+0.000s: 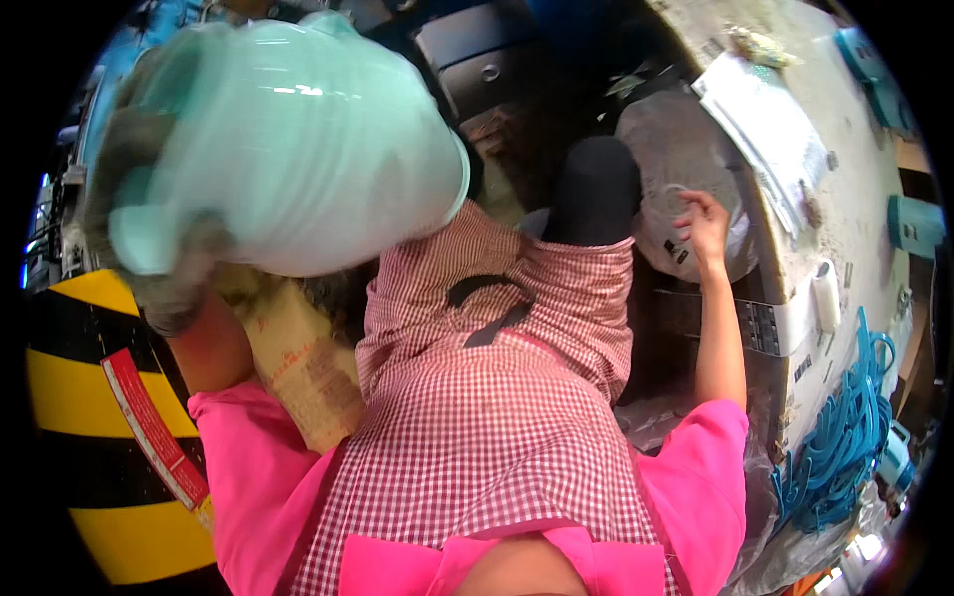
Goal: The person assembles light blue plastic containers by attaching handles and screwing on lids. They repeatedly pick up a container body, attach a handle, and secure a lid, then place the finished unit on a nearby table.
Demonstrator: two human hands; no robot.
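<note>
My left hand [181,268], in a dirty grey glove, grips the near rim of a large mint-green plastic bucket [318,149]. The bucket lies tilted on its side in the air over my left thigh, blurred by motion. Part of the glove is smeared, and some of its fingers are hidden by the rim. My right hand [704,226] is bare, with its fingers loosely apart and slightly bent. It hovers over a clear plastic bag [676,139] beside my right knee; a thin pale loop shows close to the fingertips. I see nothing held in it.
On the right, a worn worktop [845,119] carries paper sheets [765,129], a white roll [826,296] and a heap of blue straps [840,427]. A yellow-and-black striped panel [79,417] stands at left, near a stained yellowish sack [303,368]. Dark machinery [487,60] sits ahead.
</note>
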